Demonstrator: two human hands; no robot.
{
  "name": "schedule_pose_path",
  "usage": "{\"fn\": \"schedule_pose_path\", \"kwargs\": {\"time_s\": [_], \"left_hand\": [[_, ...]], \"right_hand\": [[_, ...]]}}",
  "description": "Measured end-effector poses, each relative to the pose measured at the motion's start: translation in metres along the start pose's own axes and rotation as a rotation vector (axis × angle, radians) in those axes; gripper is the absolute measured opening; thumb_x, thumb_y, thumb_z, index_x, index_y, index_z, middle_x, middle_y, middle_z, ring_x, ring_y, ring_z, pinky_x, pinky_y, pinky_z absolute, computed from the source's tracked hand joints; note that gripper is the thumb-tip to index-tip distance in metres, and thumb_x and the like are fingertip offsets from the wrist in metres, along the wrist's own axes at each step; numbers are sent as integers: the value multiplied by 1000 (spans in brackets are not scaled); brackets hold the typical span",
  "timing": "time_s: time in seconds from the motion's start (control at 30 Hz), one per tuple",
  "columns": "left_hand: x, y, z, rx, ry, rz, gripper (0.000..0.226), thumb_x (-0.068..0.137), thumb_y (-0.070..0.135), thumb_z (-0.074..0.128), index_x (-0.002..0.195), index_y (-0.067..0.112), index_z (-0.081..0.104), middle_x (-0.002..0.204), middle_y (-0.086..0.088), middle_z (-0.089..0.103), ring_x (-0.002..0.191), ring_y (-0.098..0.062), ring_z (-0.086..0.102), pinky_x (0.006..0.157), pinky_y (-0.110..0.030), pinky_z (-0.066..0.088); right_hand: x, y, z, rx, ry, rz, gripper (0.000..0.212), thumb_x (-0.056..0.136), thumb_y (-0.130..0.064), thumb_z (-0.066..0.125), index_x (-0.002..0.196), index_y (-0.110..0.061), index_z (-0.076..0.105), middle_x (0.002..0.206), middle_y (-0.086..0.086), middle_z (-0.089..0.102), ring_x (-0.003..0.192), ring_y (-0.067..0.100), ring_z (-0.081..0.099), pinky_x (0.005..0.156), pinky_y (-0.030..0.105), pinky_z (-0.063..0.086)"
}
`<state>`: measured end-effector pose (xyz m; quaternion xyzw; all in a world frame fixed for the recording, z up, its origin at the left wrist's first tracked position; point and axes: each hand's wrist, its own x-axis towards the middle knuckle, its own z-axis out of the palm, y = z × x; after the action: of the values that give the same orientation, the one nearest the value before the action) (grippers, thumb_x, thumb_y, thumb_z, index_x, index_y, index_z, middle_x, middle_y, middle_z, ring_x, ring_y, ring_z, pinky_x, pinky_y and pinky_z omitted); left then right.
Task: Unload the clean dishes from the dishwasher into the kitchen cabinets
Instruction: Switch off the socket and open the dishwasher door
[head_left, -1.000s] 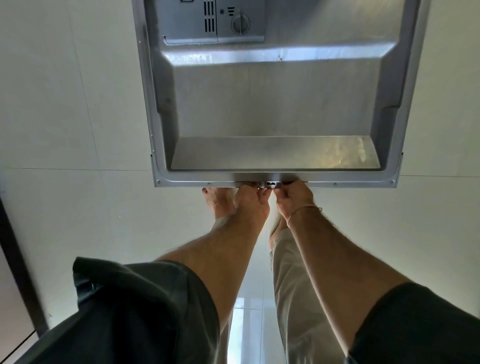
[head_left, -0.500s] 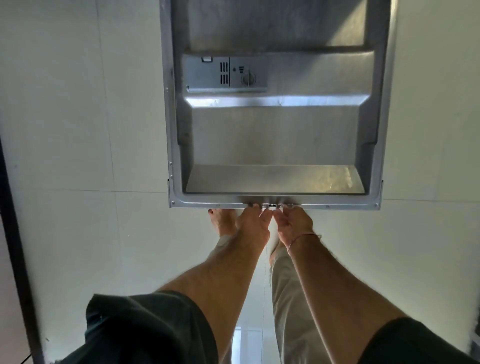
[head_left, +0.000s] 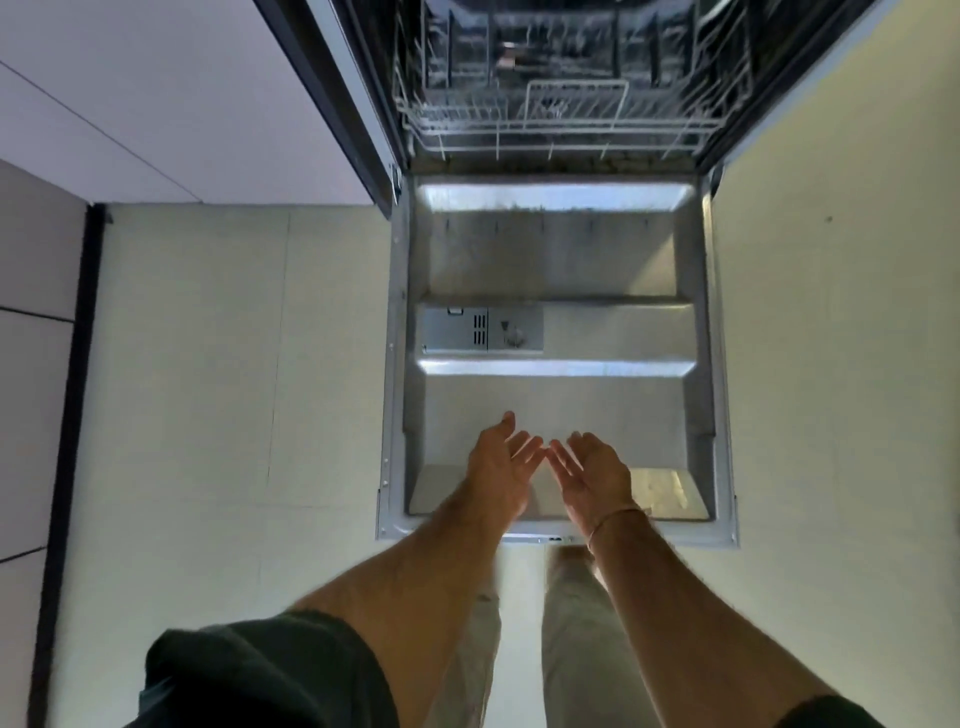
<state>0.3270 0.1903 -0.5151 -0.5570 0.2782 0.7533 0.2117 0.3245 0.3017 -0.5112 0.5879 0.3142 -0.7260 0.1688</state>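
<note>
The left hand and right hand hover over the open dishwasher door, grip released, probably to reach the rack.

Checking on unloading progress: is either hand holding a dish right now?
No, the left hand and right hand are both open and empty above the open dishwasher door.
</note>
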Motion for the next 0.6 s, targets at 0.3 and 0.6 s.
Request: {"fn": "schedule_pose_path", "kwargs": {"time_s": [0.3,0.6], "left_hand": [[21,122,103,204,-150,191,58,102,36,46,146,1,36,133,-18,54,98,-22,63,95,-39,53],[45,252,234,733,51,623,75,83,22,76,147,14,38,140,-12,54,122,-30,57,102,-47,49]], "right_hand": [[23,-101,128,-109,-203,-154,16,101,-9,38,102,-11,54,93,8,61,89,32,61,89,46,51],[36,-228,257,-813,-324,-535,51,94,3,40,142,-15,36,134,13,50,117,27,56,99,40,47]]}}
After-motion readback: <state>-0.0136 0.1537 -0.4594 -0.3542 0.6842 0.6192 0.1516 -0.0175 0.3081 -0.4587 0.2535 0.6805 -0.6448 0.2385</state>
